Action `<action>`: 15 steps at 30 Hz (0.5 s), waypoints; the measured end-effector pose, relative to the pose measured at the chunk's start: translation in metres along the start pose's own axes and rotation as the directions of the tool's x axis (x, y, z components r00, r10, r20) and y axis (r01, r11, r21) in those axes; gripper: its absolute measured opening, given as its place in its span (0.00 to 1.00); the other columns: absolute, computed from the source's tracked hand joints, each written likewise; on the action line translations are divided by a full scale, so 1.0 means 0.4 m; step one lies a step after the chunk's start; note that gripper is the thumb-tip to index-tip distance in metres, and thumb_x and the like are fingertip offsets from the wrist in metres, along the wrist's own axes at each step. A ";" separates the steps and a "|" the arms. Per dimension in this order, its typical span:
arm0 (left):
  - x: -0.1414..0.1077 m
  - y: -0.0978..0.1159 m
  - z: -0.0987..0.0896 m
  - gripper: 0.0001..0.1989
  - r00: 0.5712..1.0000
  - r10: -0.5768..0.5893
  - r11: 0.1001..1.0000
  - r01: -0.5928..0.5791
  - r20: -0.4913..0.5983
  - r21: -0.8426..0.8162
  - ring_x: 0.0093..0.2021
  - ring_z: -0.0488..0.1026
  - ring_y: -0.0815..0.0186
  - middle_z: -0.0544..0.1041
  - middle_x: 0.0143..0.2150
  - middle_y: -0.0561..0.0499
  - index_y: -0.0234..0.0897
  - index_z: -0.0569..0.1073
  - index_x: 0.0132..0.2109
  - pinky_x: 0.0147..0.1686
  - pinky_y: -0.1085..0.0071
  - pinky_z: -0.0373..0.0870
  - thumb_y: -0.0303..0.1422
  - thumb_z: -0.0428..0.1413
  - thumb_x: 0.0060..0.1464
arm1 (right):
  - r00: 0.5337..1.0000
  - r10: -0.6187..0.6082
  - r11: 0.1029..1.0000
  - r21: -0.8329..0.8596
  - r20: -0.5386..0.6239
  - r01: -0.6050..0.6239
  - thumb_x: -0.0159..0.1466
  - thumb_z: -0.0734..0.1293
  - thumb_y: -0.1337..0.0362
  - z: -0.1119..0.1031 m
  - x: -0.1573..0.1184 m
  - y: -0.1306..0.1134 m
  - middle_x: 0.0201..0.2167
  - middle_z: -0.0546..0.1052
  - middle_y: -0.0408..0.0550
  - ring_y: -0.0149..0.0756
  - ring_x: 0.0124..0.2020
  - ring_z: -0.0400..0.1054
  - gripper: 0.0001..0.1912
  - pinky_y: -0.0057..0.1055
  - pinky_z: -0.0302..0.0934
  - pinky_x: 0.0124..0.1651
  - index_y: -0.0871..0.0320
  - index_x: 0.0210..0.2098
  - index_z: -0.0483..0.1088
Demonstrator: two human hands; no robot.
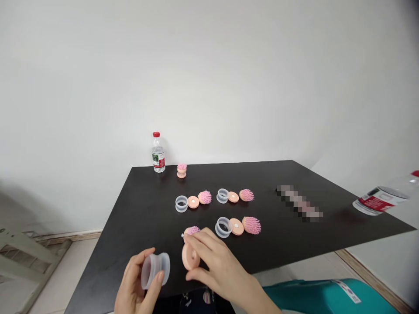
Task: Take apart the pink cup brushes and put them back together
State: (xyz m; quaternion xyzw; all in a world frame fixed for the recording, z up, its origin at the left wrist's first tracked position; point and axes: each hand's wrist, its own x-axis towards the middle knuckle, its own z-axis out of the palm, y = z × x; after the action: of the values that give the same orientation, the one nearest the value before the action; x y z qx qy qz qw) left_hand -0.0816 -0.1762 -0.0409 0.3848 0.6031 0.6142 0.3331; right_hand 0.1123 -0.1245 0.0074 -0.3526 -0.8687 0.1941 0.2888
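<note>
My left hand (pixel 134 283) holds a clear silicone ring-shaped cup (pixel 156 270) above the near part of the black table. My right hand (pixel 218 266) is shut on a peach round disc (pixel 190 257), which stands on its edge. Its fingers reach over a pink bristled brush head (pixel 192 230) with a peach base. I cannot tell whether that head is held or only touched. Next to my right hand lie a clear ring (pixel 223 227), a peach disc (pixel 236 226) and a pink brush head (pixel 251 225).
Two similar sets of parts (pixel 193 202) (pixel 234 196) lie farther along the black table (pixel 147 196), and a joined brush (pixel 181 170) stands near its back edge. A water bottle (pixel 158 152) stands behind the table. A pixelated strip (pixel 299 203) lies right; a bottle (pixel 381 199) is at right.
</note>
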 end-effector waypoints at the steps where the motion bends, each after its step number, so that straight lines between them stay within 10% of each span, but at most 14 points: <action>1: 0.004 -0.006 -0.002 0.26 0.999 0.050 0.998 -0.050 -0.005 0.045 0.49 0.73 0.56 0.74 0.49 0.49 0.43 0.75 0.49 0.45 0.67 0.72 0.54 0.62 0.50 | 0.999 -0.027 0.998 -0.053 0.024 0.028 0.57 0.79 0.64 0.011 0.023 0.004 0.50 0.75 0.52 0.45 0.51 0.67 0.33 0.39 0.67 0.55 0.59 0.59 0.66; 9: 0.082 -0.036 -0.058 0.22 0.976 0.206 0.865 -0.214 0.067 0.455 0.47 0.75 0.50 0.77 0.47 0.47 0.43 0.71 0.49 0.47 0.53 0.72 0.49 0.58 0.52 | 0.937 -0.044 0.879 -0.432 0.346 0.201 0.59 0.77 0.54 0.097 0.166 0.048 0.36 0.79 0.50 0.43 0.40 0.68 0.19 0.39 0.61 0.42 0.63 0.38 0.73; 15: 0.144 -0.053 -0.053 0.22 0.957 0.212 0.779 -0.289 0.200 0.557 0.47 0.75 0.47 0.79 0.47 0.42 0.39 0.72 0.50 0.45 0.50 0.74 0.47 0.55 0.54 | 0.950 -0.038 0.859 -0.477 0.309 0.189 0.57 0.76 0.46 0.107 0.178 0.073 0.35 0.79 0.49 0.45 0.43 0.66 0.24 0.40 0.57 0.46 0.62 0.38 0.74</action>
State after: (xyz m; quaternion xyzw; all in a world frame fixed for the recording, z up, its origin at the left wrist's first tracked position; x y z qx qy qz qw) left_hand -0.1291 -0.1352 -0.0573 0.5825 0.6826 0.4142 0.1526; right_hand 0.0581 -0.0588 -0.0149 -0.3310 -0.9411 -0.0059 0.0687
